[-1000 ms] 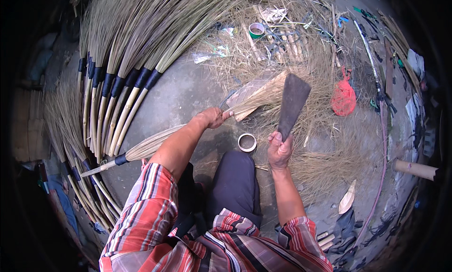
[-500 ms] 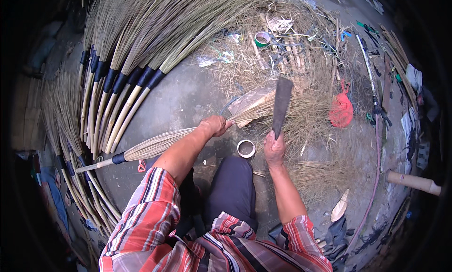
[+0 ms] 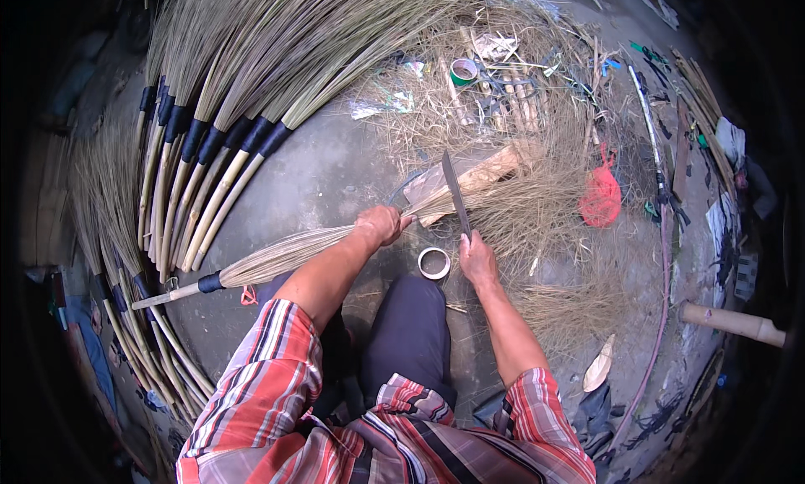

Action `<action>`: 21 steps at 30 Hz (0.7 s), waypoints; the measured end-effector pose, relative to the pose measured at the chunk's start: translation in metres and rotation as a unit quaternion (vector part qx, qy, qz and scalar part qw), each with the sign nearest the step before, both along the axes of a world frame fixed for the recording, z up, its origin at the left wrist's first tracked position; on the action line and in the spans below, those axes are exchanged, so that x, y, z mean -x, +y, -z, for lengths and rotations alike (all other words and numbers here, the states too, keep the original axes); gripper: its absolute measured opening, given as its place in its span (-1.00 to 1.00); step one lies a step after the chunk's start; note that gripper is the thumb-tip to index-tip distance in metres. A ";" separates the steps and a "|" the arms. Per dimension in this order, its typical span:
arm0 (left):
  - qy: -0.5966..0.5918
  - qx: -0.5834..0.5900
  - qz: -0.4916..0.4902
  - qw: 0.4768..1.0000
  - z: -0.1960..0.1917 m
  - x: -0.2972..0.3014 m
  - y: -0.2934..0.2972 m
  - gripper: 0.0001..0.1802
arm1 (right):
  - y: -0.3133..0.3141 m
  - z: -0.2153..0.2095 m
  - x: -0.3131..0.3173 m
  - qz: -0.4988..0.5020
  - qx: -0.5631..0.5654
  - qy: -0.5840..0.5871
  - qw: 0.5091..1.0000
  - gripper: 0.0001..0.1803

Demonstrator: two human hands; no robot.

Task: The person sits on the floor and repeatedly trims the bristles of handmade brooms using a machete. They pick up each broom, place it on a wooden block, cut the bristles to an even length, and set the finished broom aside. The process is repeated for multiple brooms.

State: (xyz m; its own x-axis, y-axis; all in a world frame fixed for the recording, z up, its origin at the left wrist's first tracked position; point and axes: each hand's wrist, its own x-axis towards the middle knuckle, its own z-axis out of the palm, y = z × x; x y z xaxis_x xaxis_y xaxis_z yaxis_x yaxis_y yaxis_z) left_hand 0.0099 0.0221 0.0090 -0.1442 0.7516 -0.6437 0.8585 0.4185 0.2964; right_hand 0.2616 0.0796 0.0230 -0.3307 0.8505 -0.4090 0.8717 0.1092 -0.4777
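My left hand (image 3: 381,225) is wrapped round the bristles of a straw broom (image 3: 281,253), whose pale handle with a dark binding points to the lower left. The bristle ends fan out to the right, over a wooden block (image 3: 490,172) on the floor. In my right hand (image 3: 478,259) is a machete (image 3: 455,192), gripped by its handle, its dark blade pointing up and slightly left. The blade is edge-on to my view and crosses the bristles just right of my left hand. I cannot tell whether it touches them.
Finished-looking brooms (image 3: 210,140) lie fanned at the upper left, with more brooms (image 3: 134,316) below. Loose straw (image 3: 553,224) covers the floor to the right. A tape roll (image 3: 433,264) lies by my knee, another (image 3: 464,72) farther off. A red net bag (image 3: 600,195) and a bamboo pole (image 3: 729,323) are at right.
The machete has swung left and turned from showing its flat side to nearly edge-on, now across the bristles. My right hand moved slightly left; my left hand keeps its grip.
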 end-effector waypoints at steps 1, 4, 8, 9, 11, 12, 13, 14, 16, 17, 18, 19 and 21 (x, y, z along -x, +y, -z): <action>0.016 -0.016 -0.010 1.000 -0.001 0.000 -0.001 -0.29 | 0.004 -0.002 0.000 -0.001 -0.024 0.053 0.998 -0.69; 0.033 -0.051 -0.024 0.998 0.000 -0.002 -0.007 -0.35 | 0.007 -0.008 -0.002 0.039 -0.018 0.060 0.997 -0.69; 0.050 -0.095 -0.031 0.994 0.004 -0.007 -0.011 -0.46 | -0.007 -0.010 0.002 0.112 -0.087 0.261 0.955 -0.68; 0.046 -0.093 -0.032 0.994 0.006 -0.008 -0.011 -0.47 | -0.012 -0.008 0.005 0.094 -0.064 0.169 0.979 -0.67; 0.053 -0.098 -0.031 0.993 0.009 -0.010 -0.011 -0.51 | -0.016 -0.002 0.010 0.021 -0.004 -0.002 1.000 -0.65; 0.048 -0.089 -0.028 0.994 0.010 -0.011 -0.011 -0.53 | -0.016 0.001 0.011 0.041 0.002 0.006 0.999 -0.64; 0.059 -0.101 -0.031 0.993 0.011 -0.012 -0.012 -0.53 | -0.016 0.004 0.011 0.045 -0.023 0.041 0.998 -0.64; 0.064 -0.108 -0.033 0.992 0.011 -0.012 -0.012 -0.53 | -0.015 0.006 0.012 0.043 -0.028 0.063 0.997 -0.64; 0.047 -0.102 -0.036 0.993 0.011 -0.013 -0.013 -0.53 | -0.014 0.009 0.011 0.070 -0.085 0.069 0.992 -0.66; 0.042 -0.109 -0.040 0.992 0.011 -0.013 -0.013 -0.53 | -0.014 0.009 0.008 0.074 -0.090 0.130 0.985 -0.65; 0.041 -0.112 -0.050 0.992 0.010 -0.013 -0.013 -0.54 | -0.015 0.010 0.010 0.098 -0.117 0.176 0.973 -0.65; 0.038 -0.107 -0.051 0.992 0.010 -0.013 -0.014 -0.54 | -0.018 0.010 0.008 0.108 -0.151 0.219 0.958 -0.65; 0.035 -0.100 -0.058 0.993 0.009 -0.014 -0.014 -0.55 | -0.022 0.012 0.011 0.112 -0.112 0.188 0.969 -0.67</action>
State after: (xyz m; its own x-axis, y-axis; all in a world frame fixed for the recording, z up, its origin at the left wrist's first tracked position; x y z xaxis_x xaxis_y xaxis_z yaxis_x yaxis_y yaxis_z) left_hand 0.0238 0.0079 0.0004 -0.2767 0.8387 -0.4690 0.8294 0.4549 0.3241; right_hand 0.2508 0.0572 0.0110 -0.2172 0.9717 -0.0927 0.6546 0.0745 -0.7523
